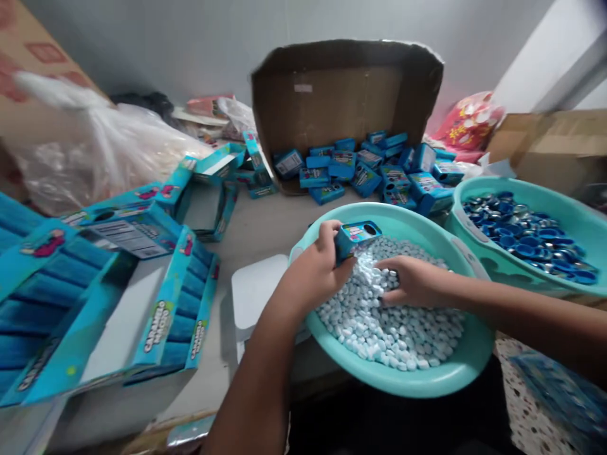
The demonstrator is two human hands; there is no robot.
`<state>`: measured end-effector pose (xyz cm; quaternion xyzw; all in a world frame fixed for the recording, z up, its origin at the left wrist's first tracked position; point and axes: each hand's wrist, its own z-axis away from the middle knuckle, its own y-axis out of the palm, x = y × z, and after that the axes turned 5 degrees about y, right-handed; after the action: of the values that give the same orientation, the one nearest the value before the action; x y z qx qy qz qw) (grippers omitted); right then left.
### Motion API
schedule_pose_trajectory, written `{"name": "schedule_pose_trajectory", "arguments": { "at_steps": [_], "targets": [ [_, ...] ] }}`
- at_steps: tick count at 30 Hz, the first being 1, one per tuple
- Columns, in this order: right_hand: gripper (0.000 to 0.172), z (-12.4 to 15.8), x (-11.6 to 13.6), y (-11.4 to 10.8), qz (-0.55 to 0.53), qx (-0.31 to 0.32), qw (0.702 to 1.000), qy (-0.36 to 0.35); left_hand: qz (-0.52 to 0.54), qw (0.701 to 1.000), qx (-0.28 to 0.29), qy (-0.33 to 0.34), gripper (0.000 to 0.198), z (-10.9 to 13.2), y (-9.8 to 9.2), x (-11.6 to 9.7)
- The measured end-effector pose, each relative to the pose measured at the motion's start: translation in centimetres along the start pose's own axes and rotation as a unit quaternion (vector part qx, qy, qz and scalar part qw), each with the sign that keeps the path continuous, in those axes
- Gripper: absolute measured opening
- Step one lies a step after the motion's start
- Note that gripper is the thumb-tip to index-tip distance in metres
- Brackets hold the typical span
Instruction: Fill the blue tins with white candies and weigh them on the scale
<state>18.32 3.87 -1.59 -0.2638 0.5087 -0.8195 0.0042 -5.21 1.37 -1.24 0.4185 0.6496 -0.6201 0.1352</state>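
Observation:
My left hand point(317, 264) is closed around a small blue box point(356, 236), holding it over a teal basin point(427, 378) filled with small white and pale blue candies point(393, 322). The box's open end with a round hole points right. My right hand point(411, 280) rests in the candy pile just beside the box, fingers curled down into the candies; what it holds, if anything, is hidden.
A second teal basin point(478, 237) at right holds blue and silver caps point(526, 234). Behind, a tipped cardboard carton point(341, 88) spills several small blue boxes point(370, 167). Large open blue display boxes point(118, 297) lie left, with a plastic bag point(95, 151) behind.

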Motion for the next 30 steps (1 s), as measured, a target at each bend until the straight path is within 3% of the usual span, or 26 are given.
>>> {"name": "schedule_pose_trajectory", "arguments": {
  "at_steps": [4,8,10,13,15,17,25,30],
  "targets": [
    [0.028,-0.1,0.3,-0.7,-0.058,-0.023,0.997,-0.041,0.005,1.000,0.004,0.009,0.049,0.0,0.0,-0.1],
    [0.018,0.6,1.5,-2.4,-0.227,-0.066,0.969,-0.070,0.012,1.000,0.006,0.005,0.049,0.0,-0.2,-0.1],
    [0.020,0.4,2.3,-3.2,-0.356,-0.102,0.926,-0.068,0.013,1.000,0.011,-0.001,0.050,0.0,-0.3,-0.1],
    [0.021,-1.0,3.5,-4.2,-0.525,-0.162,0.830,-0.089,0.018,1.000,0.019,-0.001,0.051,-0.1,-0.4,0.1],
    [0.021,-2.4,4.3,-4.6,-0.596,-0.193,0.771,-0.117,0.017,1.000,0.023,0.002,0.050,-0.1,-0.4,0.2],
    [0.021,-3.6,5.0,-4.6,-0.633,-0.210,0.734,-0.130,0.008,1.000,0.024,0.002,0.051,0.0,-0.4,0.2],
    [0.024,-4.9,5.8,-3.4,-0.660,-0.251,0.697,-0.123,-0.010,0.999,0.039,0.012,0.049,0.0,-0.5,0.0],
    [0.023,-4.8,5.7,-3.0,-0.673,-0.235,0.690,-0.129,-0.009,0.999,0.035,0.014,0.049,-0.1,-0.4,0.2]
  ]
}}
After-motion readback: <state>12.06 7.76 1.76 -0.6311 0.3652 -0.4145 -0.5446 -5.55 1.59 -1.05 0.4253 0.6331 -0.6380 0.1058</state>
